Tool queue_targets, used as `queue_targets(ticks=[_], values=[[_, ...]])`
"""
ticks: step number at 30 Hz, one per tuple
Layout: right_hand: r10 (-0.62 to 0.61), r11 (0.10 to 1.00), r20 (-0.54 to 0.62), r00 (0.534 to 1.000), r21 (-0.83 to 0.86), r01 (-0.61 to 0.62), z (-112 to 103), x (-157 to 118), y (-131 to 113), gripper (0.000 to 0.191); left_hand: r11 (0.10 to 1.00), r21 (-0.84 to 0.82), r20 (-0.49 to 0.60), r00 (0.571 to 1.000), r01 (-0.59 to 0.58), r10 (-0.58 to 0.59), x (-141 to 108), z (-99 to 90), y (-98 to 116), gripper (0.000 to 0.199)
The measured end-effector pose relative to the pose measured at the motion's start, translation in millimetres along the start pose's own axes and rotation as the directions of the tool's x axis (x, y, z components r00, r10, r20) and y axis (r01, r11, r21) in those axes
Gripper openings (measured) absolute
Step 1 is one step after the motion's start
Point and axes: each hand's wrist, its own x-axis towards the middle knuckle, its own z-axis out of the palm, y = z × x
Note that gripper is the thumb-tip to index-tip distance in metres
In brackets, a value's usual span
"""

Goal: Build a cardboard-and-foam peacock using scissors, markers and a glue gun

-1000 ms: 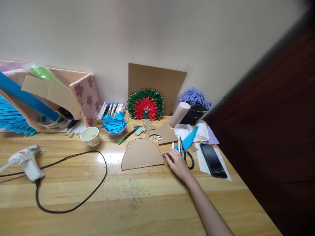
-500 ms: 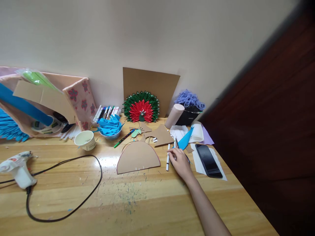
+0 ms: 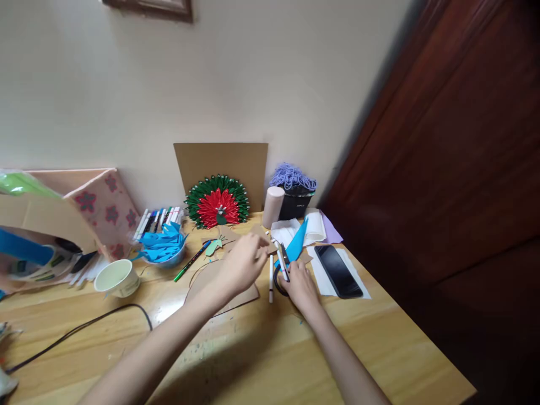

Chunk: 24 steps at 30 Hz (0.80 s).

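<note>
My right hand [image 3: 298, 281] has its fingers closed on a white marker [image 3: 282, 263], which points up and away from me. Right under and beside these fingers lie scissors [image 3: 278, 281] with dark handles, partly hidden by the hand and marker. My left hand [image 3: 248, 260] hovers over a half-round cardboard piece [image 3: 205, 288], its fingers bent and apart, a short way left of the held marker. Another white marker [image 3: 271, 278] lies on the table between the hands. Behind the scissors is a pointed blue piece [image 3: 297, 242].
A phone [image 3: 338, 271] lies on white paper at right. Behind stand a pink cylinder [image 3: 273, 207], purple yarn [image 3: 292, 176] and a green-and-red peacock-like fan [image 3: 218, 203]. Left are a bowl of blue strips [image 3: 163, 244], a paper cup [image 3: 118, 278] and a black cord [image 3: 84, 326].
My left hand has come into view and over the half-round cardboard. My right hand has lifted one white marker off the table. The camera view has shifted right and up.
</note>
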Motion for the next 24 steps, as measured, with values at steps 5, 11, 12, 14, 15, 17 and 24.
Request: queue_targets(ticks=[5, 11, 12, 14, 15, 17, 24], values=[[0.025, 1.000, 0.003, 1.000, 0.011, -0.025, 3.3, -1.1, 3.0, 0.016, 0.979, 0.203, 0.220, 0.974, 0.011, -0.056, 70.1, 88.6, 18.6, 0.025], [0.022, 1.000, -0.041, 0.999, 0.002, -0.022, 7.5, -3.2, 0.0, 0.026, 0.948, 0.293, 0.224, 0.955, 0.126, -0.196, 117.5, 141.4, 28.3, 0.034], [0.023, 1.000, -0.045, 0.999, 0.001, -0.023, 8.6, -3.1, 0.3, 0.026, 0.944, 0.297, 0.224, 0.950, 0.144, -0.216, 119.9, 143.6, 28.3, 0.032], [0.018, 1.000, -0.062, 0.998, -0.005, -0.019, 11.3, -2.6, 1.8, 0.024, 0.943, 0.289, 0.214, 0.950, 0.162, -0.229, 122.3, 144.1, 27.2, 0.025], [0.006, 1.000, -0.079, 0.997, -0.013, -0.007, 12.8, -2.3, 2.6, 0.022, 0.947, 0.279, 0.203, 0.954, 0.161, -0.222, 122.8, 142.6, 26.6, 0.021], [-0.042, 0.999, -0.120, 0.992, -0.028, 0.039, 16.0, -2.3, 3.6, 0.017, 0.958, 0.248, 0.161, 0.969, 0.145, -0.188, 123.4, 137.0, 26.0, 0.020], [-0.113, 0.958, -0.128, 0.985, 0.248, 0.143, 20.0, -2.1, 3.8, 0.017, 0.998, 0.019, -0.066, 0.996, 0.062, -0.060, 117.1, 99.5, 50.1, 0.028]])
